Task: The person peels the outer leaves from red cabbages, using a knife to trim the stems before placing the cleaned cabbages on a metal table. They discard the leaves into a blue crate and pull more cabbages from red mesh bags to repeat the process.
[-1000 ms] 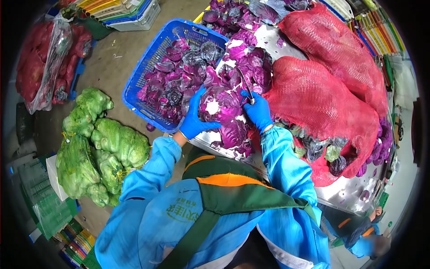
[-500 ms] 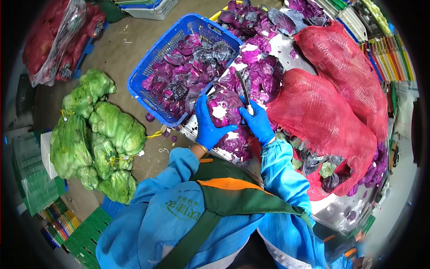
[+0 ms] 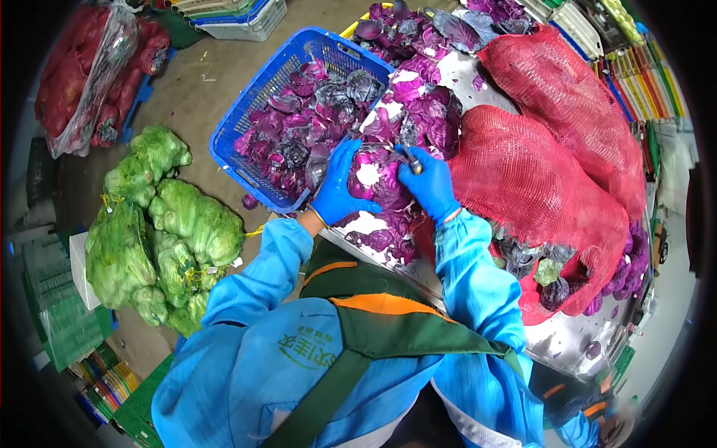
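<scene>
A red cabbage (image 3: 388,187) with a pale cut patch sits between my two gloved hands, over the metal table. My left hand (image 3: 340,187) cups its left side, fingers up along the far edge and thumb below. In my right hand (image 3: 429,183) is a knife (image 3: 415,167), gripped by its handle against the cabbage's upper right; most of the blade is hidden. Loose purple leaves (image 3: 426,123) lie beyond the cabbage, and more leaves (image 3: 385,235) lie just below it. Left of my hands, a blue basket (image 3: 237,112) holds many purple leaves.
Red mesh sacks (image 3: 538,179) bulge on the right of the table, one open with cabbages (image 3: 554,293) showing. Bagged green vegetables (image 3: 194,216) lie on the floor at left. Stacked crates (image 3: 246,22) stand behind. At lower right, another person's sleeve (image 3: 579,431) shows.
My right hand has turned and moved slightly up and left over the cabbage; the blade that stood upright is now mostly hidden. My left hand has shifted slightly left, its fingers more spread.
</scene>
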A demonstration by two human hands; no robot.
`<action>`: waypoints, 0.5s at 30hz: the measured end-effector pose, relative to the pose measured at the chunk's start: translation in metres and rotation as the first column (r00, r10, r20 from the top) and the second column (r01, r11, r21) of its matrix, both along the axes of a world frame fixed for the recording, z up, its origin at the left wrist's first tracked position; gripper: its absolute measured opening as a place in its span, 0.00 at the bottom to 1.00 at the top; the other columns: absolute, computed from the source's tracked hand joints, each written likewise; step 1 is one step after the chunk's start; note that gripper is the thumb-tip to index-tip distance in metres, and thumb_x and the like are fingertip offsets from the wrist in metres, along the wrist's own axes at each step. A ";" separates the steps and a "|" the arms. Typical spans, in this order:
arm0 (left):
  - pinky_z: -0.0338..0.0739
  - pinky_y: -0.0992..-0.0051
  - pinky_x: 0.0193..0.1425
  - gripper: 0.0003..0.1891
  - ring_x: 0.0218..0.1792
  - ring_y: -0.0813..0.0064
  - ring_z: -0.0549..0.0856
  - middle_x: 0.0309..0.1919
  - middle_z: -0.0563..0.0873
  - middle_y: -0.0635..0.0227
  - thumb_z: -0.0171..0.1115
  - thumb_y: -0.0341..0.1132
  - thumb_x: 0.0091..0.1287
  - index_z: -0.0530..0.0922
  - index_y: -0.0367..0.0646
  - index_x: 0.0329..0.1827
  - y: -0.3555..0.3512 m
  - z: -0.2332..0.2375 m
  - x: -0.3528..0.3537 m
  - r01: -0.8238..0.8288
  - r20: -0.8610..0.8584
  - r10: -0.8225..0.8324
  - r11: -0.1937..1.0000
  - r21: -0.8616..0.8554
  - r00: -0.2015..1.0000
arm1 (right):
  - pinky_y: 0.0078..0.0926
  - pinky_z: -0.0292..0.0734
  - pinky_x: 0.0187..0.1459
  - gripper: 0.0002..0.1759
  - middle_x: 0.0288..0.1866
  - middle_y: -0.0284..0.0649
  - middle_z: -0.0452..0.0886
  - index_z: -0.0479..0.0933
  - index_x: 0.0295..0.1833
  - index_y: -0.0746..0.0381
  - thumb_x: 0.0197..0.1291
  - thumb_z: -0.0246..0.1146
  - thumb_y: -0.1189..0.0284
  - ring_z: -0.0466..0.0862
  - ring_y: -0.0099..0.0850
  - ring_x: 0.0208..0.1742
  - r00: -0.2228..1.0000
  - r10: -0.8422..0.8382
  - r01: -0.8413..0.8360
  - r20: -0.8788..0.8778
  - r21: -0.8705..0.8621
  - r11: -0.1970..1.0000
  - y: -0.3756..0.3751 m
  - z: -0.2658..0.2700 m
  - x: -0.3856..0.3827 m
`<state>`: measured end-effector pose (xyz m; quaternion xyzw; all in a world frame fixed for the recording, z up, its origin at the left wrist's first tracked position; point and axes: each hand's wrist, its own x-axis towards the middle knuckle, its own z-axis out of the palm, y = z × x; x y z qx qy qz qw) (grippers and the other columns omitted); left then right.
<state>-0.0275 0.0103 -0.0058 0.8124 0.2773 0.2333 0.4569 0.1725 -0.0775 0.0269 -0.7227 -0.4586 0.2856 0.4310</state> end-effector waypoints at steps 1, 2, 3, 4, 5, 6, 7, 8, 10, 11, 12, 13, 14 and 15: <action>0.51 0.55 0.77 0.67 0.75 0.52 0.53 0.74 0.55 0.55 0.84 0.53 0.33 0.51 0.45 0.77 0.002 -0.001 -0.002 0.004 0.001 -0.004 1.000 0.000 1.000 | 0.35 0.79 0.38 0.17 0.35 0.46 0.86 0.82 0.50 0.60 0.53 0.65 0.68 0.86 0.41 0.35 0.994 -0.066 0.062 -0.091 -0.048 0.997 0.003 -0.008 0.010; 0.51 0.55 0.77 0.67 0.76 0.52 0.52 0.74 0.55 0.55 0.84 0.53 0.33 0.51 0.46 0.77 0.006 -0.005 -0.003 0.041 0.014 -0.041 0.999 -0.007 0.999 | 0.39 0.79 0.36 0.15 0.31 0.47 0.85 0.83 0.46 0.60 0.53 0.64 0.68 0.86 0.44 0.33 0.987 -0.157 0.155 -0.017 -0.083 0.984 0.008 -0.032 0.027; 0.50 0.55 0.78 0.66 0.76 0.52 0.51 0.74 0.55 0.55 0.84 0.52 0.33 0.51 0.47 0.77 0.009 -0.006 -0.004 0.077 0.027 -0.077 0.997 -0.015 0.997 | 0.43 0.78 0.34 0.13 0.28 0.47 0.84 0.83 0.43 0.60 0.53 0.63 0.68 0.85 0.47 0.30 0.968 -0.243 0.248 0.058 -0.112 0.962 0.009 -0.051 0.043; 0.50 0.55 0.78 0.66 0.77 0.52 0.50 0.74 0.55 0.55 0.84 0.51 0.33 0.51 0.48 0.77 0.011 -0.005 -0.007 0.114 -0.004 -0.114 0.993 -0.012 0.993 | 0.43 0.77 0.34 0.12 0.29 0.52 0.83 0.82 0.41 0.61 0.52 0.63 0.68 0.84 0.49 0.31 0.938 -0.233 0.279 0.255 -0.163 0.946 0.007 -0.050 0.052; 0.50 0.55 0.78 0.66 0.77 0.52 0.50 0.74 0.55 0.55 0.84 0.51 0.33 0.51 0.48 0.77 0.012 -0.004 -0.008 0.110 -0.004 -0.110 0.994 -0.008 0.994 | 0.43 0.78 0.35 0.14 0.30 0.54 0.82 0.82 0.42 0.61 0.52 0.63 0.67 0.83 0.51 0.33 0.914 -0.207 0.295 0.350 -0.221 0.930 0.003 -0.071 0.060; 0.50 0.55 0.78 0.67 0.77 0.52 0.50 0.74 0.54 0.54 0.84 0.51 0.33 0.51 0.48 0.77 0.011 -0.002 -0.008 0.088 -0.011 -0.088 0.996 0.009 0.996 | 0.41 0.78 0.36 0.14 0.32 0.53 0.83 0.82 0.44 0.61 0.54 0.64 0.66 0.84 0.48 0.34 0.917 -0.227 0.301 0.329 -0.196 0.933 0.001 -0.066 0.057; 0.50 0.56 0.78 0.67 0.77 0.52 0.50 0.74 0.54 0.53 0.84 0.51 0.33 0.50 0.47 0.78 0.007 -0.001 -0.007 0.066 -0.016 -0.065 0.998 0.022 0.998 | 0.39 0.78 0.38 0.14 0.34 0.52 0.84 0.82 0.45 0.62 0.56 0.65 0.66 0.86 0.45 0.35 0.919 -0.244 0.307 0.309 -0.174 0.936 -0.004 -0.058 0.053; 0.50 0.56 0.78 0.67 0.77 0.52 0.50 0.74 0.54 0.53 0.84 0.51 0.33 0.50 0.47 0.78 -0.002 -0.002 -0.009 0.061 -0.015 -0.061 0.998 0.020 0.998 | 0.39 0.78 0.38 0.14 0.34 0.52 0.84 0.82 0.45 0.62 0.56 0.65 0.66 0.86 0.45 0.35 0.920 -0.239 0.303 0.311 -0.176 0.937 -0.003 -0.051 0.049; 0.52 0.57 0.77 0.65 0.75 0.51 0.54 0.73 0.55 0.47 0.83 0.52 0.39 0.48 0.39 0.77 -0.028 -0.006 -0.012 -0.229 0.008 0.240 0.936 -0.265 0.971 | 0.33 0.78 0.41 0.16 0.36 0.45 0.86 0.82 0.48 0.64 0.61 0.65 0.64 0.85 0.34 0.37 0.951 -0.308 0.305 -0.015 0.183 0.935 0.005 -0.041 0.035; 0.53 0.57 0.76 0.64 0.74 0.50 0.56 0.73 0.56 0.44 0.82 0.52 0.42 0.47 0.35 0.76 -0.039 -0.008 -0.009 -0.357 -0.016 0.384 0.842 -0.403 0.923 | 0.33 0.78 0.41 0.16 0.36 0.45 0.86 0.82 0.48 0.64 0.61 0.65 0.64 0.85 0.34 0.37 0.951 -0.308 0.305 -0.015 0.180 0.935 0.007 -0.041 0.027; 0.56 0.57 0.75 0.63 0.73 0.50 0.60 0.71 0.57 0.40 0.80 0.51 0.47 0.46 0.32 0.76 -0.052 -0.007 0.004 -0.311 0.067 0.449 0.711 -0.631 0.891 | 0.30 0.77 0.41 0.16 0.36 0.42 0.85 0.81 0.49 0.64 0.62 0.65 0.64 0.83 0.30 0.38 0.975 -0.198 0.211 -0.105 0.142 0.967 0.008 -0.042 0.018; 0.57 0.56 0.74 0.64 0.71 0.49 0.61 0.70 0.59 0.40 0.81 0.52 0.45 0.45 0.32 0.75 -0.060 -0.005 0.013 -0.409 0.002 0.502 0.706 -0.578 0.865 | 0.27 0.77 0.42 0.17 0.37 0.39 0.85 0.81 0.51 0.65 0.64 0.65 0.63 0.81 0.26 0.38 0.977 -0.085 0.110 -0.198 0.117 0.987 0.008 -0.041 0.012; 0.58 0.57 0.74 0.65 0.70 0.49 0.62 0.69 0.60 0.40 0.82 0.52 0.43 0.45 0.32 0.75 -0.063 -0.004 0.028 -0.525 -0.080 0.554 0.720 -0.453 0.829 | 0.25 0.76 0.39 0.17 0.33 0.36 0.83 0.81 0.49 0.65 0.63 0.65 0.62 0.80 0.24 0.35 0.930 -0.116 0.065 -0.348 -0.156 0.986 0.004 -0.045 0.007; 0.59 0.57 0.73 0.66 0.70 0.48 0.63 0.68 0.61 0.40 0.82 0.52 0.41 0.45 0.33 0.76 -0.062 -0.003 0.037 -0.625 -0.153 0.611 0.717 -0.311 0.777 | 0.24 0.76 0.37 0.16 0.31 0.35 0.83 0.81 0.46 0.65 0.63 0.65 0.62 0.79 0.22 0.33 0.923 -0.193 0.145 -0.334 -0.163 0.976 0.003 -0.044 -0.003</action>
